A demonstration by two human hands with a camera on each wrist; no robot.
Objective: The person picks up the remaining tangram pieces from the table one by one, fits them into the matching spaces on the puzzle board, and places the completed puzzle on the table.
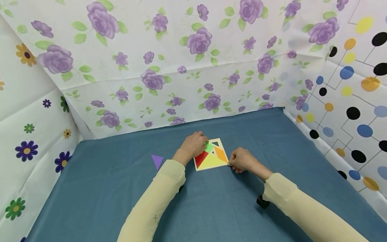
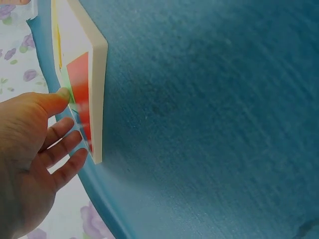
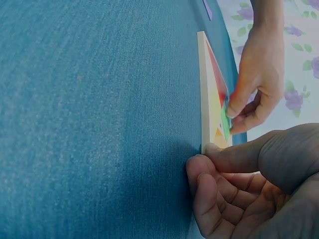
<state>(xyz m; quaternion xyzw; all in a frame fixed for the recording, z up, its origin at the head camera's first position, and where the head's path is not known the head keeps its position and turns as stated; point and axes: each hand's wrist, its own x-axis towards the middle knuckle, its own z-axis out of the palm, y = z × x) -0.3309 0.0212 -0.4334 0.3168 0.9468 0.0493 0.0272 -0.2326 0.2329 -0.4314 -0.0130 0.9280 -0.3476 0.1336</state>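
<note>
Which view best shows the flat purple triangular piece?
The head view: the flat purple triangular piece lies on the blue cloth, its face and triangular outline plain from above. The right wrist view catches only a thin sliver at the frame's top edge; the left wrist view misses it.

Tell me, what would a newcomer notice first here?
Probably the square, white-rimmed tray of bright flat pieces on blue cloth, its near right corner pinched by the person's right grip. Next, the flat purple triangle lying apart, left of the tray. Behind, white sheeting printed with purple roses rises across the head view.
</note>
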